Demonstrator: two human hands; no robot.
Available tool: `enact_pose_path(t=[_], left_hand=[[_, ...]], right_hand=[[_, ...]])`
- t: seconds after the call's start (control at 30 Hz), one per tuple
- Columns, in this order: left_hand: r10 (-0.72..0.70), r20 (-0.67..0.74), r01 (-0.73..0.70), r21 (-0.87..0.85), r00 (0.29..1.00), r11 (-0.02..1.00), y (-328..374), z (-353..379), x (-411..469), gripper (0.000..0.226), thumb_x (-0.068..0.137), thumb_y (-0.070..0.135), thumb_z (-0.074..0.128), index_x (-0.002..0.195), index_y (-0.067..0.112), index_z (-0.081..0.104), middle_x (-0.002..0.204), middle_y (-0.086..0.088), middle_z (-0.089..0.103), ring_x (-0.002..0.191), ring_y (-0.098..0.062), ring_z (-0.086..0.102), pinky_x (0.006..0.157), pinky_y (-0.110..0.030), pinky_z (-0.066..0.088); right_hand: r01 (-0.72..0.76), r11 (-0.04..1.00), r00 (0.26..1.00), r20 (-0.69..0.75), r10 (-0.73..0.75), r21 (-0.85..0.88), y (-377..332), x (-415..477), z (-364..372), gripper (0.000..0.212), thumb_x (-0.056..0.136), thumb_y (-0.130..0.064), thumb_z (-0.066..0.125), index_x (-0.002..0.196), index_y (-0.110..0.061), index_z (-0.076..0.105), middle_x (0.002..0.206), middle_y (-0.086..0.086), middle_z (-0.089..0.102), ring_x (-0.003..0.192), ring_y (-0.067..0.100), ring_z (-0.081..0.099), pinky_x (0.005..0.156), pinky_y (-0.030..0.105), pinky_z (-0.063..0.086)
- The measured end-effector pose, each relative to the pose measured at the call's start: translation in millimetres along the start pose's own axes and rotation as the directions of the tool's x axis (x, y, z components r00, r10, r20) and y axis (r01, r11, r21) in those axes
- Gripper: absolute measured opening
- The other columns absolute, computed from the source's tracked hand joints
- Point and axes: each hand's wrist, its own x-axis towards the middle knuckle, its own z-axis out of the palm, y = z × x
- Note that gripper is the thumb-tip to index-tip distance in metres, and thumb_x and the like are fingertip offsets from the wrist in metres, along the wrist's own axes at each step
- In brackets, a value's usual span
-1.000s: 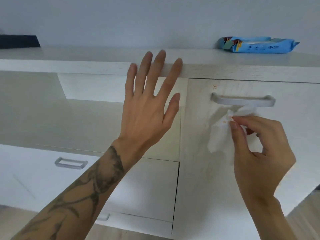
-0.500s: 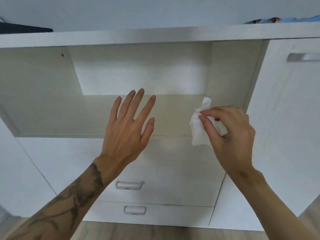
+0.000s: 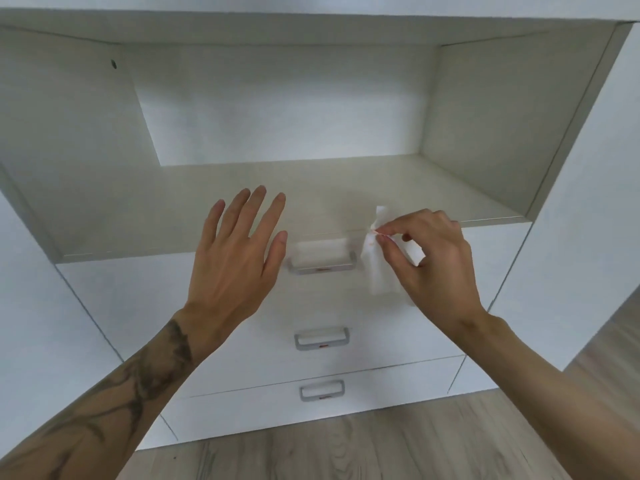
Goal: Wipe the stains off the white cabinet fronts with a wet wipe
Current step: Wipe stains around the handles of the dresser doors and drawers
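My right hand [image 3: 434, 261] pinches a white wet wipe [image 3: 375, 268] between thumb and fingers; the wipe hangs in front of the top drawer front [image 3: 145, 299], just right of its grey handle [image 3: 323, 263]. Small orange marks show on the wipe near my fingertips. My left hand [image 3: 235, 261] floats open with fingers spread, left of that handle, touching nothing. Below are two more white drawer fronts with grey handles, the middle handle [image 3: 322, 338] and the bottom handle [image 3: 322, 389]. Small reddish spots show on the lower bars of the handles.
Above the drawers is an open white cabinet niche [image 3: 311, 188] with a bare shelf. White cabinet doors flank the drawers on the left [image 3: 38, 306] and right [image 3: 581, 237]. Wood-look flooring [image 3: 346, 448] runs along the bottom.
The view has swung down and left from the right door to the drawer stack. My right hand carried the wipe down beside the top drawer handle; my left hand stayed open and came lower.
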Motion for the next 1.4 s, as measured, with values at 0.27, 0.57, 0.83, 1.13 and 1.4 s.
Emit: enact_pose_path(t=[0.27,0.57,0.83,1.13,1.4], left_hand=[[-0.089,-0.044,0.088,-0.007,0.995,0.996,-24,29,-31,0.058,0.116,0.037,0.022,0.158,0.009,0.048,0.16,-0.02,0.049,0.149,-0.04,0.043,0.127,-0.056,0.028],[-0.042,-0.225,0.063,0.09,0.973,0.994,-30,57,-34,0.052,0.117,0.036,0.029,0.159,0.01,0.046,0.158,-0.016,0.051,0.134,-0.038,0.052,0.11,-0.054,0.037],[-0.077,-0.323,0.122,0.122,0.943,0.985,-28,78,-34,0.051,0.116,0.037,0.027,0.156,0.011,0.047,0.15,-0.017,0.054,0.127,-0.039,0.051,0.108,-0.055,0.035],[-0.11,-0.39,0.15,0.072,0.914,0.986,-25,90,-33,0.049,0.115,0.036,0.029,0.151,0.01,0.051,0.144,-0.016,0.058,0.126,-0.038,0.051,0.109,-0.056,0.033],[-0.111,-0.404,0.156,0.078,0.908,0.985,-26,92,-33,0.048,0.115,0.035,0.03,0.151,0.012,0.051,0.142,-0.015,0.058,0.124,-0.037,0.051,0.109,-0.056,0.034]], right_hand=[[0.02,0.999,1.0,-0.014,-0.019,0.027,-10,-27,53,0.02,0.095,-0.008,0.079,0.112,-0.018,0.079,0.104,-0.002,0.073,0.095,0.023,0.064,0.086,0.038,0.046],[0.15,0.982,0.98,-0.148,-0.133,0.114,22,-41,80,0.015,0.095,-0.02,0.081,0.109,-0.018,0.083,0.11,-0.007,0.075,0.107,0.023,0.054,0.087,0.048,0.046],[0.219,0.952,0.965,-0.193,-0.178,0.215,8,-33,100,0.012,0.094,-0.029,0.082,0.101,-0.02,0.084,0.103,-0.014,0.074,0.108,0.009,0.049,0.092,0.039,0.04],[0.165,0.97,0.974,-0.182,-0.132,0.179,2,-37,99,0.013,0.095,-0.03,0.081,0.101,-0.019,0.084,0.105,-0.011,0.074,0.109,0.015,0.05,0.086,0.051,0.044],[0.107,0.98,0.984,-0.161,-0.08,0.165,9,-40,90,0.009,0.095,-0.026,0.082,0.101,-0.02,0.083,0.106,-0.011,0.075,0.11,0.017,0.049,0.086,0.058,0.044]])
